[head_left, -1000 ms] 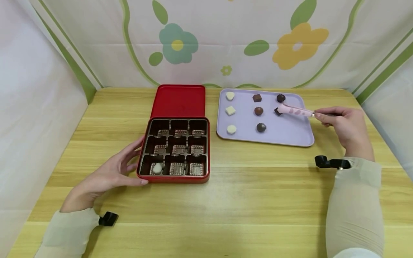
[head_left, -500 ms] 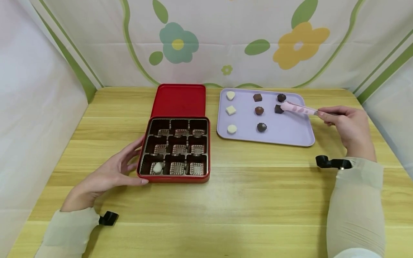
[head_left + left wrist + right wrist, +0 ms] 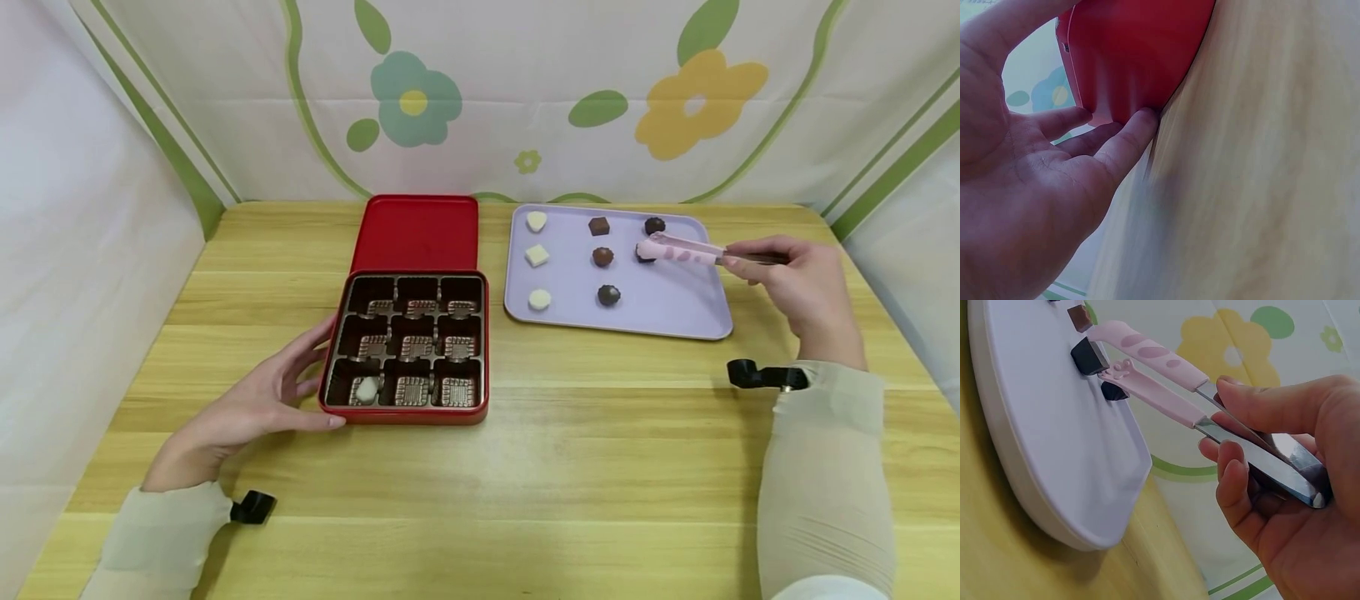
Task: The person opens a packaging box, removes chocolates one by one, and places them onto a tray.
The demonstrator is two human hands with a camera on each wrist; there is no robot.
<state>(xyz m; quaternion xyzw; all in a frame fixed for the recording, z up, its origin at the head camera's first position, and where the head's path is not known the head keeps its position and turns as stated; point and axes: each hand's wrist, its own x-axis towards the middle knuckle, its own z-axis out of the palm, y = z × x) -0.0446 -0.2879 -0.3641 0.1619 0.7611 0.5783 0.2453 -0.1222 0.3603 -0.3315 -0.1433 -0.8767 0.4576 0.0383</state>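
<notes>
My left hand rests against a red tin box, fingers spread along its left side and thumb at the front left corner. Straight fingers touch the box's side in the left wrist view. A white chocolate lies in the box's front left compartment. My right hand pinches the metal handles of pink-tipped tongs. Their tips stand apart on either side of a dark square chocolate on the lilac tray; contact cannot be made out. From the head view, the tips partly cover it.
The tray also carries white chocolates, brown ones, and dark round ones. Behind the box lies its red lid. A flowered curtain stands at the table's back edge.
The right hand and tongs first drew slightly right, then came left, so the tips now cover most of the dark square chocolate. The left hand and box look unmoved.
</notes>
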